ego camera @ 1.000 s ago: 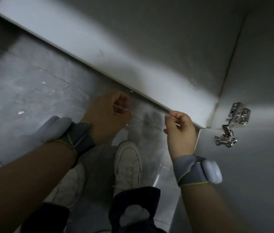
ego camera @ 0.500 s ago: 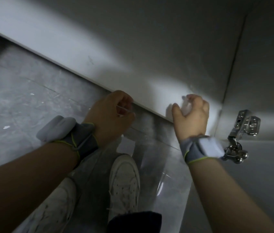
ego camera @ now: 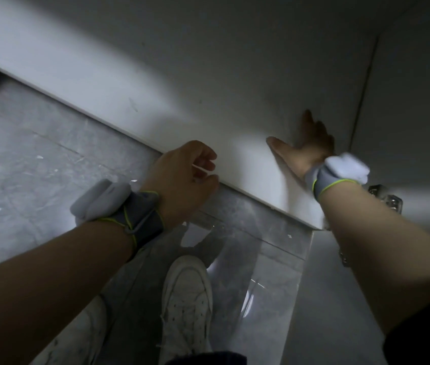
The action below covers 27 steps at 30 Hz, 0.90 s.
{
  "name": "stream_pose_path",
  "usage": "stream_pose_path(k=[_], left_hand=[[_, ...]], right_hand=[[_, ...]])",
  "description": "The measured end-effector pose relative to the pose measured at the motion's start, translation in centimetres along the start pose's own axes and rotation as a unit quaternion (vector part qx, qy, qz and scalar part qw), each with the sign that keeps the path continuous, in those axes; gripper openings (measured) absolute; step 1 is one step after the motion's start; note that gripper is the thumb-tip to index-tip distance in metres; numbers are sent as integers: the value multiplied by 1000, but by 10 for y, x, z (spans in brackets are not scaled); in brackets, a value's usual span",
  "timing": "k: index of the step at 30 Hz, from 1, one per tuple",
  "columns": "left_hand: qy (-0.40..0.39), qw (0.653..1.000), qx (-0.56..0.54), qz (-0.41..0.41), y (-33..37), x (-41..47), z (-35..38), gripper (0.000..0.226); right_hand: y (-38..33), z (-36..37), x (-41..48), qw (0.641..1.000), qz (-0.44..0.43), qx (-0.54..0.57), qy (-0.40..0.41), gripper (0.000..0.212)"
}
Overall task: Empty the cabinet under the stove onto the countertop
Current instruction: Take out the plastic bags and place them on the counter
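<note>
Watching left hand [ego camera: 182, 177] pinch clear sheet [ego camera: 248, 256]; right hand [ego camera: 300, 151] flat, open on cabinet floor [ego camera: 155, 101]. I fear sheet slipping, snagging hinge [ego camera: 386, 200].

Left hand [ego camera: 182, 175] curled in a pinch; right hand [ego camera: 303, 151] flat, fingers [ego camera: 309, 123] spread

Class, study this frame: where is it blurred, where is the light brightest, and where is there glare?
Head view: the right hand is motion-blurred, the left hand sharper; light is brightest on the shelf between them, darkening deeper in; glare streaks sit on the clear sheet beside the shoe.
</note>
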State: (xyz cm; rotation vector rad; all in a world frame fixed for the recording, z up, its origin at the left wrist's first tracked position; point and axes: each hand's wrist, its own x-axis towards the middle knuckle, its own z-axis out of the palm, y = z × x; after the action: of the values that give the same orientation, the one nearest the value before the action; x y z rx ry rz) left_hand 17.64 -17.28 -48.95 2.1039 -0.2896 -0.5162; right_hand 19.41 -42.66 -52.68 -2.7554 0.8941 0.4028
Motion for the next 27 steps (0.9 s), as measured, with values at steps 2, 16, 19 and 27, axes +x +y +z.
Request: stream_pose_path(k=[2, 16, 19, 27], left_hand=[[5, 1000, 0, -2, -3, 0, -1, 22], [26, 999, 11, -34, -18, -2, -10, 24], [21, 999, 12, -36, -18, -1, -7, 24], [21, 999, 7, -28, -20, 0, -3, 25]], right_hand=[[-4, 8, -14, 999, -23, 6, 25, 91], [-33, 14, -54, 980, -78, 58, 176, 94], [-29, 2, -26, 992, -47, 64, 93, 93], [-29, 1, -12, 997, -59, 36, -35, 83]])
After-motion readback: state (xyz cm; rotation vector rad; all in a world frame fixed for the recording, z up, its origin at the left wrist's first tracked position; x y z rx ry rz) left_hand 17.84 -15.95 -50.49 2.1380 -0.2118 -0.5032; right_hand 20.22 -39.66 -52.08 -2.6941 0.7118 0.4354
